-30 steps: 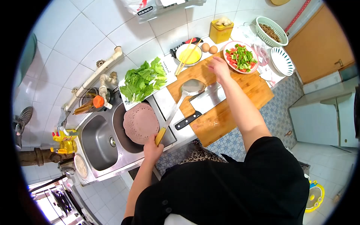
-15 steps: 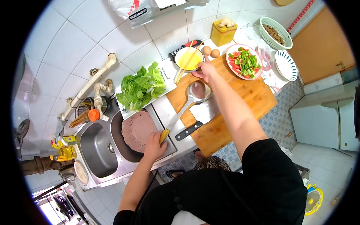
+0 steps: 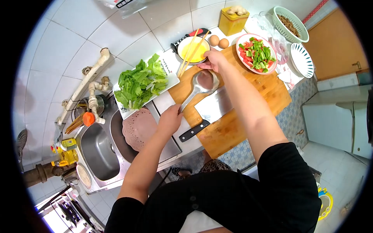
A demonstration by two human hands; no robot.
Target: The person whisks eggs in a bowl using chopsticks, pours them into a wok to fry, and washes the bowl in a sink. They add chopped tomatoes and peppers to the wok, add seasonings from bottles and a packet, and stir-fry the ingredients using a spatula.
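Note:
My left hand [image 3: 170,119] is closed around the handle of a metal ladle [image 3: 204,80], covering the handle's end. The ladle's bowl is over the wooden cutting board [image 3: 248,101], near the egg bowl. My right hand [image 3: 214,62] grips the near right side of a white bowl [image 3: 181,44] with yellow beaten egg in it. Two chopsticks [image 3: 189,54] lean across that bowl. A cleaver [image 3: 217,105] lies on the board, its black handle towards the sink. Two brown eggs [image 3: 214,40] sit just right of the bowl.
Leafy greens [image 3: 142,83] fill a white tray beside the sink [image 3: 100,155]. A pink perforated basket [image 3: 136,130] sits in the right basin. A plate of chopped red and green vegetables [image 3: 256,54] stands at the board's far right. Behind are a yellow tin [image 3: 231,22] and a green basket [image 3: 303,33].
My left hand has moved up and right, from the ladle's yellow handle end to a grip around it, and the ladle has shifted slightly. My right hand stays at the egg bowl.

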